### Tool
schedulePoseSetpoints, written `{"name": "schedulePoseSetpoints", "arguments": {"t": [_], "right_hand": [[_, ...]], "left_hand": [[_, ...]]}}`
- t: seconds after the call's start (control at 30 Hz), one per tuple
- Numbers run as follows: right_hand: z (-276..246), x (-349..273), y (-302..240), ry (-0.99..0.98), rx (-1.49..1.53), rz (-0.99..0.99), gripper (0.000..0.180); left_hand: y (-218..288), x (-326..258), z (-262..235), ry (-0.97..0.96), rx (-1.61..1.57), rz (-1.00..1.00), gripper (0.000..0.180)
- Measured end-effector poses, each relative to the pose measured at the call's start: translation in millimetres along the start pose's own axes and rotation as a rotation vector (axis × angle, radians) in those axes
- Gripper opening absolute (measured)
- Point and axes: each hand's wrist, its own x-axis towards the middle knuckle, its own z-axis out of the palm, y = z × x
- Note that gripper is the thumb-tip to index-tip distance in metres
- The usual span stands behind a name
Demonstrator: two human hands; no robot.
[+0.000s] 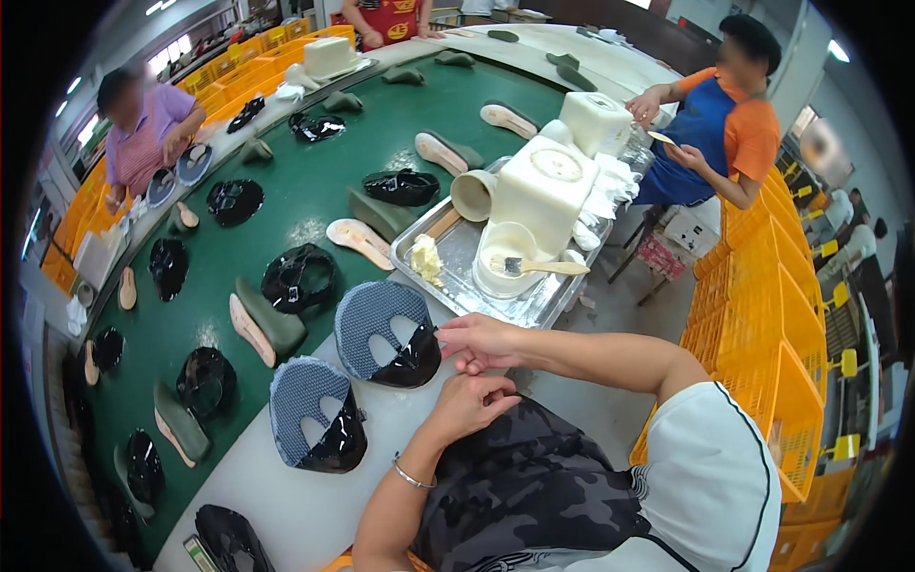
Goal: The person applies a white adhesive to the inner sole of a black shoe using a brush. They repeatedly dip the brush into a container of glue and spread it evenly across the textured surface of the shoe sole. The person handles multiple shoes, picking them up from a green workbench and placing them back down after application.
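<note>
Two black patent shoe uppers with grey dotted linings, a farther upper (381,334) and a nearer upper (319,418), lie side by side on the pale table edge in front of me. My right hand (481,341) hovers by the black edge of the farther one, fingers partly stretched and apart; whether the fingertips touch it I cannot tell. Just below it, over my lap, my left hand (469,405) has its fingers curled in, and what they hold, if anything, is hidden. A metal bangle (414,473) circles my left wrist.
A metal tray (453,294) holds white containers, a tub (510,250), a brush (538,267) and a yellowish lump (426,259). Green shoe lasts (272,319), insoles and black uppers lie across the green belt (286,191). Yellow crates (753,381) stand right. Co-workers sit around.
</note>
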Motion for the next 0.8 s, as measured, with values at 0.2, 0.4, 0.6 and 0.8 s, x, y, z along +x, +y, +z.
{"name": "schedulePoseSetpoints", "arguments": {"t": [0.2, 0.4, 0.6, 0.8], "right_hand": [[9.6, 8.6, -6.3, -0.053, 0.250, -0.003, 0.023], [21.6, -9.7, -84.5, 0.051, -0.312, -0.358, 0.039], [-9.9, 44.0, -216.7, 0.437, -0.627, -0.925, 0.044], [-82.8, 135.4, -296.7, 1.328, -1.192, -0.769, 0.043]], "left_hand": [[3.2, 1.0, -0.8, 0.020, -0.020, -0.005, 0.017], [3.2, 4.1, -2.0, 0.057, 0.002, 0.027, 0.018], [-0.1, 4.1, -3.4, 0.120, -0.021, -0.002, 0.017], [-2.4, 7.1, -4.0, 0.146, 0.016, 0.063, 0.018]]}}
